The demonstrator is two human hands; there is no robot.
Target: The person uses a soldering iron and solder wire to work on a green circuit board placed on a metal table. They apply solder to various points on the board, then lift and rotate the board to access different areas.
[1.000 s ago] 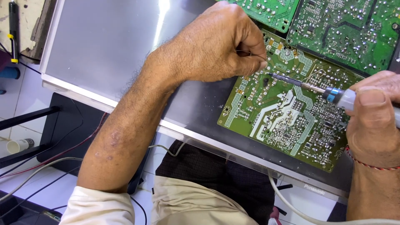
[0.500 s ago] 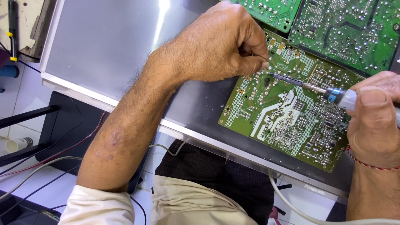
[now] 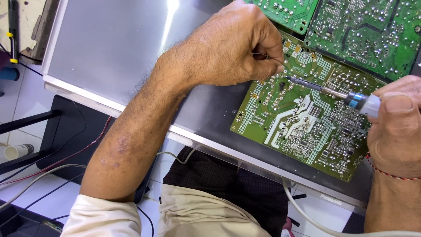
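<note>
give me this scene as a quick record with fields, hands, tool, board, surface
left hand: left hand pinched shut on a thin wire, fingertips at the board's upper edge
right hand: right hand gripping the soldering iron
tool tip: pointing left, over the board near the left fingertips
board: green circuit board, solder side up, tilted
surface: grey metal panel
other: two more green boards behind

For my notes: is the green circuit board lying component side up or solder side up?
Solder side up: the green circuit board shows shiny joints and bare traces.

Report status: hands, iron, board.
Right hand grips soldering iron, tip on green board. Left hand pinches thin wire at the tip. Nothing blocking.
</note>
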